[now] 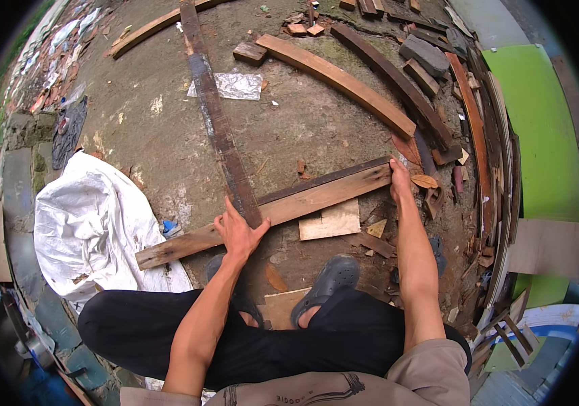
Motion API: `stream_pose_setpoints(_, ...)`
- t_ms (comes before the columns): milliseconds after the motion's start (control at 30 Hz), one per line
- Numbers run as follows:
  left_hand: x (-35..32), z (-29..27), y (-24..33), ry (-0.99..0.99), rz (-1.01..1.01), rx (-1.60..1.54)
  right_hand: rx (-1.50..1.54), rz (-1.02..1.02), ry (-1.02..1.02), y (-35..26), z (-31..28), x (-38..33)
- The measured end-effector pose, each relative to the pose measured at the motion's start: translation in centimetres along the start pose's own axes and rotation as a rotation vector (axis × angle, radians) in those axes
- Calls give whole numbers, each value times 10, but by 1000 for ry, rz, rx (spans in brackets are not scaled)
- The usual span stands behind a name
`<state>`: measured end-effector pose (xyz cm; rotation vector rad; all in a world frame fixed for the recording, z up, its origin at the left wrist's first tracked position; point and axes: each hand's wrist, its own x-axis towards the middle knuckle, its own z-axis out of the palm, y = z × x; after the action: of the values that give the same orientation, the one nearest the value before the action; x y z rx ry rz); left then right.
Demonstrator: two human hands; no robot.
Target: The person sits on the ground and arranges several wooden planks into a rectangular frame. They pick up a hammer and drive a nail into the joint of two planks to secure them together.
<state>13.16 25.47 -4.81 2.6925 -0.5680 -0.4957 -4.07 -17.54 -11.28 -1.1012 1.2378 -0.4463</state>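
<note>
A light brown wooden beam lies slantwise across in front of my knees, rising to the right, with a dark strip along its far edge. My right hand is closed round its right end. A long dark wooden plank runs away from me, and its near end rests over the beam. My left hand grips this near end, thumb on the right side and fingers on the left. A small pale board shows under the beam's middle. The undersides of both hands are hidden.
A white sack lies at left, touching the beam's left end. Two beams and a pile of scrap wood are at right. Another beam lies at the far end beneath the dark plank. A clear plastic sheet lies beyond.
</note>
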Motion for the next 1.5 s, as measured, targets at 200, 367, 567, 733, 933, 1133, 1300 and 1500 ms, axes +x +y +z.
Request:
stream_pose_setpoints(200,1,0,-6,-2,-2,-35,-34,33,1,-13,12,-15)
stream_pose_setpoints(367,0,0,-4,-6,-12,-56,-58,27,3,-15,12,-17)
stream_pose_setpoints(567,0,1,1,-2,-25,-43,-67,-6,72,-9,9,-10)
stream_pose_setpoints(733,0,-6,4,-33,-27,10,-39,16,32,-11,10,-14)
stream_pose_setpoints(933,0,0,4,29,-21,22,-7,14,8,-6,7,-6)
stream_pose_setpoints(1133,0,0,3,0,-43,52,17,15,9,-11,9,-12)
stream_pose_setpoints(1300,0,-2,4,-3,-20,32,83,18,28,-14,12,-18)
stream_pose_setpoints(1500,0,-2,2,10,-2,48,24,11,49,-8,13,-12)
